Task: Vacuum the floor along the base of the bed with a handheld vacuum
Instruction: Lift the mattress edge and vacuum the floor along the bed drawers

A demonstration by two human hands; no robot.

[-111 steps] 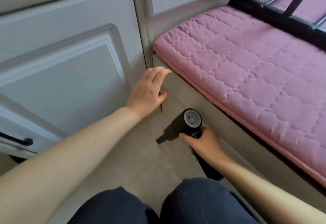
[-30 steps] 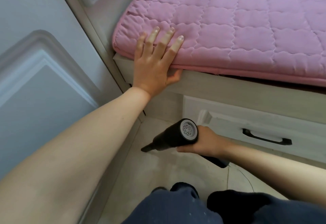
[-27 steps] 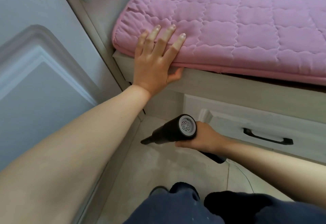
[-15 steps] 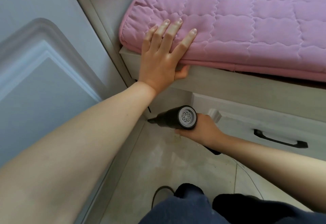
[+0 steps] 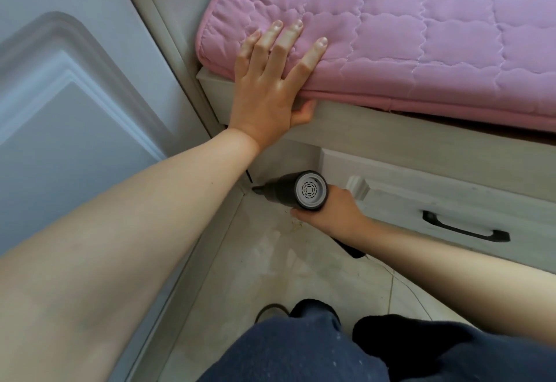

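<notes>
The right hand (image 5: 328,213) grips the handle of the one handheld vacuum (image 5: 296,190), fingers curled round it below the barrel; the handle's black lower end pokes out past the wrist toward the floor (image 5: 285,276). The vacuum's dark barrel lies nearly level, its long axis running left to right across the view. Its narrow nozzle (image 5: 258,191) points left, into the corner where the bed base meets the wall trim, with the tip at or just above the floor there; whether it touches cannot be told. The round grey vented rear cap faces the camera.

The left hand (image 5: 270,86) lies flat with straight, spread fingers on the corner of the pink quilted mattress (image 5: 421,35), thumb tucked under the edge against the pale bed frame (image 5: 391,134), holding nothing.

Just right of the vacuum, the bed base carries one white drawer (image 5: 436,201) with one black handle (image 5: 464,226). One panelled door (image 5: 75,95) fills the left side. Two knees in dark trousers (image 5: 301,351) sit at the bottom edge, above the pale tiled floor.
</notes>
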